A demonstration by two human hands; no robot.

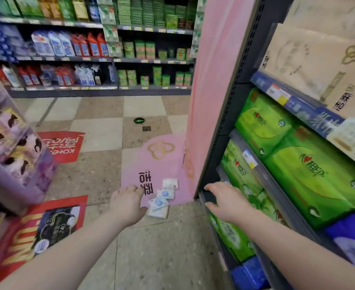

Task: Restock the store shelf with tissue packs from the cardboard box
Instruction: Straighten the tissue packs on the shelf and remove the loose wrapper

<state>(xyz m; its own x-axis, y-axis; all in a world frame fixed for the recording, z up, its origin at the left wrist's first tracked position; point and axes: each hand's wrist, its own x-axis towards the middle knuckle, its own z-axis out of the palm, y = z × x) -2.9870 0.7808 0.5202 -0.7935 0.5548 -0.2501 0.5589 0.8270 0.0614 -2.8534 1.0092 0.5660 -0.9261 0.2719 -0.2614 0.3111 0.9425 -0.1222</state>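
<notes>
Down on the floor, a few small tissue packs [162, 198] in white and blue lay in a loose cluster. They sat partly on a pink floor sticker [162, 155], near the foot of the pink end panel [214, 80]. The left hand [128, 203] reached out palm down just left of that cluster, its fingers relaxed and a little spread, holding nothing; its thumb side lay just beside the nearest packs, though contact could not be told. The right hand [224, 200] reached toward the low far corner of the store shelf [241, 91] on the right, with its fingers straight, its thumb apart from them and nothing in its grasp. Whether its fingertips touched the shelf edge could not be told.

On that shelf, large green tissue packs [298, 174] filled the middle and lower tiers. Tan packs [318, 65] stood on the tier above. A purple pack [352, 237] sat at the near right, and a blue pack [249, 273] lay on the lowest tier, near the bottom of the view.

To the left stood a purple display stack [15, 153], with a red floor sticker [65, 146] beside it on the checked tiles. Far shelves [109, 59] across the aisle held rows of green, blue and red goods.
</notes>
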